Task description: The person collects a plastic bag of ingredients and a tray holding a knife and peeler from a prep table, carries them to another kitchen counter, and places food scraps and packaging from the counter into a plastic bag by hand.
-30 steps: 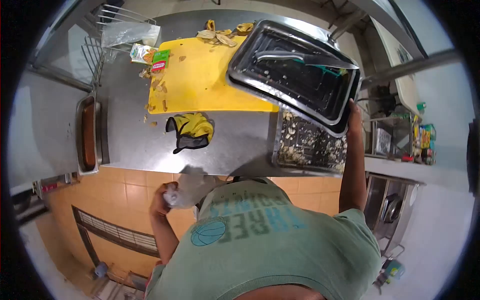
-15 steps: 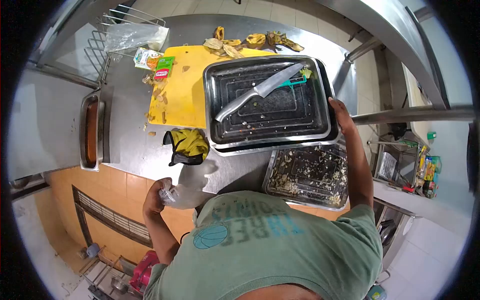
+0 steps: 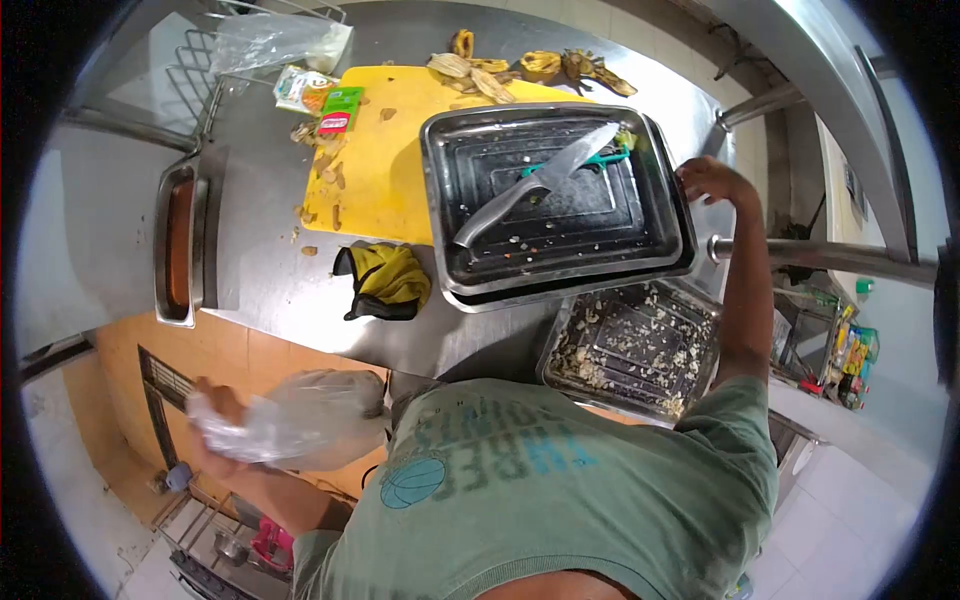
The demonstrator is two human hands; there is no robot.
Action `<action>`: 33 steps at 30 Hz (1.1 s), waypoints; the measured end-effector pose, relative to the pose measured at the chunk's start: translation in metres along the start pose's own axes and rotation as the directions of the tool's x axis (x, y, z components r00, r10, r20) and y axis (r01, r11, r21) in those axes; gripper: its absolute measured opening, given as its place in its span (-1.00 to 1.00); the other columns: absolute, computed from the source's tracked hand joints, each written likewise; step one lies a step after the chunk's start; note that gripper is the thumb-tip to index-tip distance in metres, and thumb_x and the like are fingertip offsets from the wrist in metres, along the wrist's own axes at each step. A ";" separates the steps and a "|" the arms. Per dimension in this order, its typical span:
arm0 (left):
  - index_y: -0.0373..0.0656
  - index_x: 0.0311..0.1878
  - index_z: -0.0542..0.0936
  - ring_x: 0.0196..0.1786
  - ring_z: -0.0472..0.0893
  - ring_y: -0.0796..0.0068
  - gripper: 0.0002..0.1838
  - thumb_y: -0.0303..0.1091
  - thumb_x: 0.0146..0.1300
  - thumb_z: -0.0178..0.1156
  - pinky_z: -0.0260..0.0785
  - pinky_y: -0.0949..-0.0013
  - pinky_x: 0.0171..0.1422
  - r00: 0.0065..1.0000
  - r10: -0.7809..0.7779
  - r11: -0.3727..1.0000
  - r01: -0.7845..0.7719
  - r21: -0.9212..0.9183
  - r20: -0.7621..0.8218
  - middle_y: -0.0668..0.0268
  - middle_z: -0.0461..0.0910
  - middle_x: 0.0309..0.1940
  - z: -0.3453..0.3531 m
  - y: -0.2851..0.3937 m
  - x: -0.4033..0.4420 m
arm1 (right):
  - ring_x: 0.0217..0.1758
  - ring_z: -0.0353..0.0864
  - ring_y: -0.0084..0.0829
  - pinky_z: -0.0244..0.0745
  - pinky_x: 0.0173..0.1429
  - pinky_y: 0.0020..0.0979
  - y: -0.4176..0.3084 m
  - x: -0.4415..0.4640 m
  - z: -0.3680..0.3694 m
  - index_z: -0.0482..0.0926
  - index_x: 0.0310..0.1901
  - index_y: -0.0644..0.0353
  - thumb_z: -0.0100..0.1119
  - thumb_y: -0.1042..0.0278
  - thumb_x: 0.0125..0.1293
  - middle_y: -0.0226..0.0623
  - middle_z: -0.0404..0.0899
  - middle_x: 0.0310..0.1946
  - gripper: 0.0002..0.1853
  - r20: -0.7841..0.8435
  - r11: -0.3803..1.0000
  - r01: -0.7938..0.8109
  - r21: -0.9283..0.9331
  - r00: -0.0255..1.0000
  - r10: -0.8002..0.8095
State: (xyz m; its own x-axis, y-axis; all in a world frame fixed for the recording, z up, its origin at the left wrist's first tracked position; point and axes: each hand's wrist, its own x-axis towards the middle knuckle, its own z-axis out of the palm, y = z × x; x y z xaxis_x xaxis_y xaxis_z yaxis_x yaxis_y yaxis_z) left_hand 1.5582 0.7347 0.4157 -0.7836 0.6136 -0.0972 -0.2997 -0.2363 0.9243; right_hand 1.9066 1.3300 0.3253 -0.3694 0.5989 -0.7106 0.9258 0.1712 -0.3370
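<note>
My left hand (image 3: 222, 425), blurred by motion, is closed on a clear plastic bag (image 3: 315, 415) left of my body, off the table's front edge. My right hand (image 3: 718, 182) is at the right rim of a stack of metal trays (image 3: 470, 290), fingers bent and apart, fingertips at or just beside the rim. In the top tray lie a large steel-handled knife (image 3: 540, 185) and a green-handled tool (image 3: 605, 159), partly under the blade. A yellow and black glove (image 3: 385, 282) lies left of the trays.
Another tray (image 3: 630, 345) holds chopped pale bits. A yellow cutting board (image 3: 385, 150) with scraps lies under the stack's left side. Around it are peels (image 3: 540, 65), seasoning packets (image 3: 340, 108) and a long pan (image 3: 180, 250) of brown liquid. Metal posts (image 3: 830, 250) stand to the right.
My left hand has swung left and down with the plastic bag, which stretches out more. My right hand has shifted up along the tray rim, and its fingers have loosened. The view has shifted slightly.
</note>
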 end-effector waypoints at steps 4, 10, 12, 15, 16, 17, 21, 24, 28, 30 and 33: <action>-0.19 0.18 0.25 -0.14 0.47 0.46 -0.51 -0.15 0.24 -0.09 0.37 0.34 -0.10 0.966 0.175 0.980 -0.190 -0.061 -0.189 0.25 0.44 -0.16 -0.032 0.050 0.008 | -0.08 0.51 -0.16 0.41 -0.01 -0.23 -0.053 0.082 -0.030 0.48 -0.06 0.12 0.13 0.05 0.05 -0.08 0.55 -0.21 -0.55 -0.467 0.735 0.151 -0.661 0.685 -0.559; -0.23 0.21 0.22 0.21 0.28 0.30 -0.53 -0.22 0.28 -0.12 0.17 0.22 0.25 0.931 0.228 0.969 -0.188 0.161 -0.285 0.18 0.29 0.16 -0.008 0.056 0.028 | -0.05 0.47 -0.11 0.32 0.08 -0.20 -0.175 0.141 0.019 0.48 -0.02 -0.02 0.26 0.17 -0.09 -0.19 0.49 -0.08 -0.50 -0.421 0.725 0.360 -0.587 0.630 -0.653; -0.27 0.19 0.23 0.13 0.36 0.37 -0.55 -0.27 0.28 -0.12 0.22 0.27 0.19 0.954 0.176 0.979 -0.145 0.141 -0.244 0.18 0.34 0.11 -0.007 0.050 0.036 | -0.21 0.54 -0.16 0.42 -0.08 -0.24 -0.174 0.166 0.019 0.58 -0.21 0.06 0.14 0.29 0.02 -0.17 0.55 -0.26 -0.75 -0.468 0.782 0.412 -0.469 0.635 -0.615; -0.30 0.16 0.25 0.05 0.42 0.41 -0.58 -0.31 0.28 -0.12 0.31 0.35 0.08 0.992 0.087 0.996 -0.084 0.040 -0.091 0.19 0.39 0.05 -0.017 0.046 0.050 | -0.27 0.53 -0.07 0.43 -0.17 -0.21 -0.167 0.164 0.027 0.58 -0.30 0.15 0.04 0.35 0.07 -0.05 0.54 -0.34 -0.82 -0.558 0.728 0.450 -0.517 0.468 -0.685; -0.31 0.16 0.26 0.03 0.44 0.41 -0.59 -0.33 0.27 -0.12 0.34 0.37 0.04 0.997 0.070 0.998 -0.070 -0.009 -0.018 0.19 0.40 0.03 -0.018 0.044 0.056 | -0.30 0.53 -0.05 0.42 -0.19 -0.20 -0.164 0.162 0.028 0.56 -0.37 0.16 0.03 0.39 0.07 -0.04 0.54 -0.38 -0.87 -0.567 0.688 0.372 -0.623 0.391 -0.725; -0.31 0.15 0.27 -0.01 0.45 0.42 -0.59 -0.33 0.27 -0.12 0.35 0.39 -0.01 0.997 0.079 0.997 -0.079 0.003 -0.011 0.19 0.40 0.02 -0.017 0.045 0.059 | -0.35 0.54 -0.06 0.42 -0.22 -0.21 -0.169 0.142 0.033 0.53 -0.44 0.20 0.07 0.41 0.07 -0.04 0.53 -0.43 -0.92 -0.607 0.744 0.298 -0.598 0.438 -0.663; -0.30 0.11 0.30 -0.20 0.47 0.48 -0.63 -0.35 0.27 -0.14 0.35 0.46 -0.21 0.967 0.146 0.986 -0.159 0.043 0.208 0.18 0.42 -0.01 -0.024 0.057 0.064 | -0.38 0.60 -0.34 0.46 -0.26 -0.38 -0.190 0.090 0.043 0.60 -0.26 0.15 0.23 0.46 -0.06 -0.24 0.60 -0.39 -0.77 -0.643 0.785 0.455 -0.421 0.461 -0.612; -0.31 -0.06 0.38 -0.40 0.43 0.53 -0.74 -0.38 0.23 -0.08 0.27 0.50 -0.31 0.933 0.187 0.942 -0.259 0.212 0.309 0.24 0.47 -0.17 -0.025 0.066 0.075 | -0.31 0.59 -0.48 0.46 -0.17 -0.48 -0.243 -0.019 0.077 0.58 -0.20 0.25 0.25 0.51 -0.04 -0.23 0.60 -0.30 -0.72 -0.659 0.721 0.588 -0.367 0.383 -0.647; -0.28 -0.20 0.43 -0.37 0.42 0.58 -0.83 -0.45 0.13 0.02 0.25 0.52 -0.28 0.889 0.283 0.563 -0.458 0.688 0.360 0.31 0.47 -0.42 -0.035 0.071 0.102 | -0.08 0.53 -0.33 0.45 0.03 -0.38 -0.277 -0.130 0.142 0.53 -0.14 0.25 0.20 0.64 -0.01 -0.17 0.52 -0.12 -0.68 -0.729 0.335 0.940 0.059 0.270 -0.629; -0.28 -0.16 0.44 -0.31 0.40 0.66 -0.80 -0.49 0.12 -0.02 0.23 0.56 -0.24 0.845 0.378 0.418 -0.520 0.745 0.378 0.39 0.46 -0.36 -0.040 0.069 0.117 | -0.07 0.52 -0.30 0.46 0.03 -0.32 -0.283 -0.153 0.173 0.53 -0.18 0.21 0.15 0.70 -0.01 -0.14 0.50 -0.10 -0.69 -0.783 -0.016 0.987 0.162 0.118 -0.611; -0.29 -0.20 0.45 -0.29 0.52 0.50 -0.80 -0.36 0.21 -0.02 0.33 0.49 -0.23 0.929 0.211 0.820 -0.337 0.463 0.303 0.31 0.52 -0.36 -0.051 0.063 0.129 | 0.01 0.45 -0.04 0.47 0.00 -0.17 -0.323 -0.167 0.237 0.33 0.10 0.19 0.01 0.01 0.19 0.00 0.45 -0.05 -0.47 -0.777 -0.328 0.762 0.558 0.341 -0.529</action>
State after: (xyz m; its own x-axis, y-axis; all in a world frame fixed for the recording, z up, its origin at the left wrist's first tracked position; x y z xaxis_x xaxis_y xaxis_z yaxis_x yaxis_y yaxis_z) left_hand 1.4106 0.7606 0.4421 -0.6267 0.7486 0.2164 0.2701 -0.0519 0.9614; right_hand 1.6500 0.9889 0.4069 -0.5538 0.7214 0.4157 -0.6302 -0.0370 -0.7755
